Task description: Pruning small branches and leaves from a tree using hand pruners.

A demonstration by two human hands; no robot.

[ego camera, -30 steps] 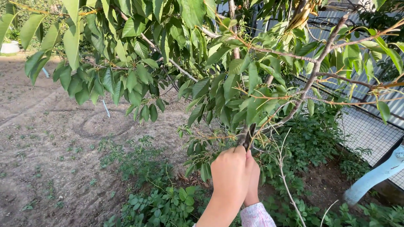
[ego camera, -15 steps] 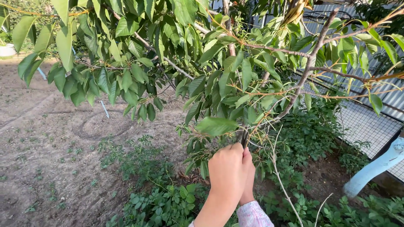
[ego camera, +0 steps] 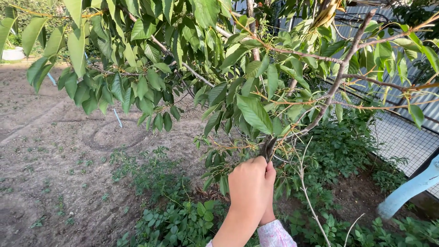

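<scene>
Both hands are stacked together low in the middle: the left hand point(ego camera: 247, 185) is fisted in front, and the right hand point(ego camera: 270, 192) is curled behind it. They're clamped on some dark tool point(ego camera: 267, 147) poking into a leafy branch point(ego camera: 320, 110). Bare soil point(ego camera: 55, 155) sits further back.

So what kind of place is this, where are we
Most likely a home garden or small orchard plot: a leafy tree overhead, bare tilled soil with sparse weeds, and a wire mesh fence along the edge. Both hands grip a dark tool at a branch.
</scene>
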